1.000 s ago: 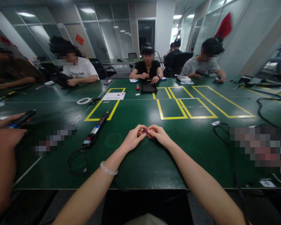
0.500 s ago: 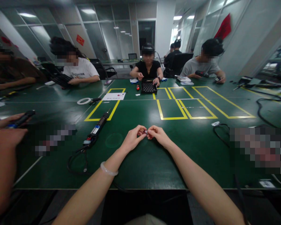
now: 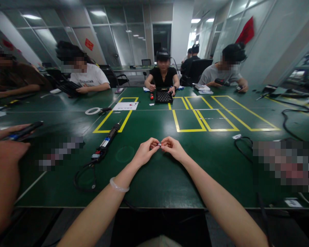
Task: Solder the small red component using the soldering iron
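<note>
My left hand (image 3: 147,150) and my right hand (image 3: 172,148) meet fingertip to fingertip above the green table (image 3: 154,181). Between their thumbs and fingers they pinch a tiny metallic part (image 3: 159,144), too small to name. A pale bangle (image 3: 119,185) circles my left wrist. To the left of my left hand lies an electric screwdriver (image 3: 106,142) with a blue label, its tip pointing away from me and its black cable looping toward me.
Yellow tape outlines (image 3: 192,130) mark the table ahead. A black tray (image 3: 164,96) stands before a person opposite. A white tape roll (image 3: 92,111) and paper (image 3: 125,106) lie ahead left. At the left edge, a co-worker's hand holds a black tool (image 3: 28,129). Cables (image 3: 243,137) lie right.
My right hand has shifted slightly left, closer to my left fingertips. The co-worker's black tool at the left has moved a little to the right. The person opposite has lowered a hand.
</note>
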